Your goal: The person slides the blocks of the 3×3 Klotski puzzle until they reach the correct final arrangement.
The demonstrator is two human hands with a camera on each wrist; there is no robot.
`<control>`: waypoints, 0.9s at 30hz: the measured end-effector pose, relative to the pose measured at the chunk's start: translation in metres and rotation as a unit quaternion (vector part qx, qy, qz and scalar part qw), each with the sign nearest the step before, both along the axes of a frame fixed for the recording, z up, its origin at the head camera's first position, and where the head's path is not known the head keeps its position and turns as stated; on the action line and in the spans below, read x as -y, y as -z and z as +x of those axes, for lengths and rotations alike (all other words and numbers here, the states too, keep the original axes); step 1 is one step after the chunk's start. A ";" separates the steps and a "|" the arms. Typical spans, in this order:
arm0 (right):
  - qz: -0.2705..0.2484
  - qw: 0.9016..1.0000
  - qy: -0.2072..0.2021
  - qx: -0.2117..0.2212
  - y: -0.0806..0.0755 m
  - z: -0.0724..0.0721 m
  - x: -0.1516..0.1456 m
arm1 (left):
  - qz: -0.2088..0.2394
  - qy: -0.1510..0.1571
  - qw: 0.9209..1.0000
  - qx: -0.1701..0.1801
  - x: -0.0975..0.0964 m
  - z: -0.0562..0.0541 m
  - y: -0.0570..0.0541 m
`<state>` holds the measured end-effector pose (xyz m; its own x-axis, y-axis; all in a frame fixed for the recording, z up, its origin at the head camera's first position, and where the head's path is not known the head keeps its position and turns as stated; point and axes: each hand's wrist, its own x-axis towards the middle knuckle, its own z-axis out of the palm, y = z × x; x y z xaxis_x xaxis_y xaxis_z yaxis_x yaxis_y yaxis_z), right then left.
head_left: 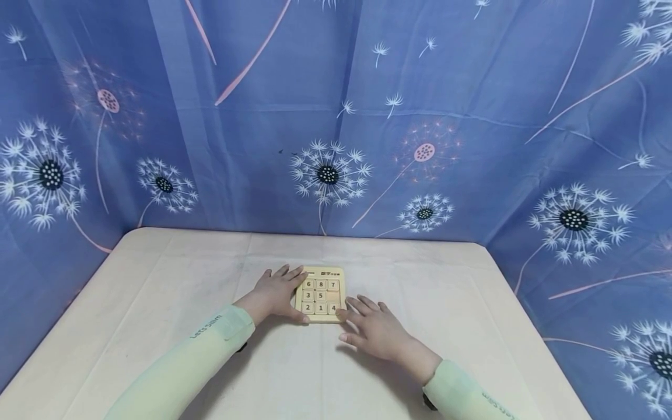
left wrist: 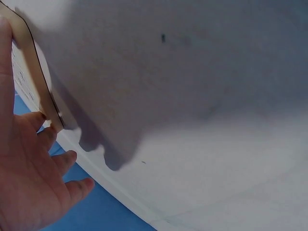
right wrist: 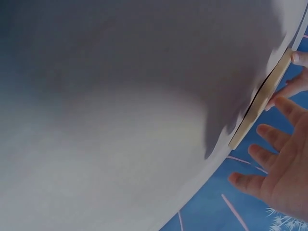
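A wooden sliding number puzzle [head_left: 322, 318] lies flat on the table. Its numbered tiles read 6, 8, 7 in the far row, 3, 5 in the middle and 2, 1, 4 in the near row. An open slot [head_left: 333, 296] sits at the right of the middle row. My left hand [head_left: 273, 296] holds the puzzle's left side, thumb at the near corner and fingers at the far one. With its index fingertip, my right hand [head_left: 378, 332] touches the near right corner by the 4 tile; its other fingers are spread. Both wrist views show the board edge-on.
A pale cloth covers the table [head_left: 420, 280]. Behind and beside it hangs a blue curtain [head_left: 252, 163] printed with dandelions. Light green sleeves [head_left: 184, 361] cover both forearms.
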<state>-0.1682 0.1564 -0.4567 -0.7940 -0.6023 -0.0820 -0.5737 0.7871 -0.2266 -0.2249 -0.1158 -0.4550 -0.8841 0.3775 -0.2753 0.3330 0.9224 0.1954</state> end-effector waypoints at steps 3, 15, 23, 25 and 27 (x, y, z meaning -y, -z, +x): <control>0.003 1.000 -0.001 -0.001 0.000 0.001 0.001 | 0.000 -0.003 1.000 -0.001 0.000 0.000 0.001; 0.004 1.000 0.006 -0.004 0.001 0.002 0.004 | 0.000 -0.007 1.000 0.000 -0.002 0.000 0.001; -0.003 1.000 0.014 0.015 0.001 0.001 0.003 | -0.004 -0.007 1.000 -0.001 -0.002 0.000 0.002; -0.006 1.000 0.015 0.022 0.001 0.000 0.004 | -0.003 -0.007 1.000 -0.002 -0.002 0.000 0.002; -0.007 1.000 0.015 0.026 0.001 -0.001 0.004 | 0.000 -0.007 1.000 -0.002 -0.002 -0.001 0.002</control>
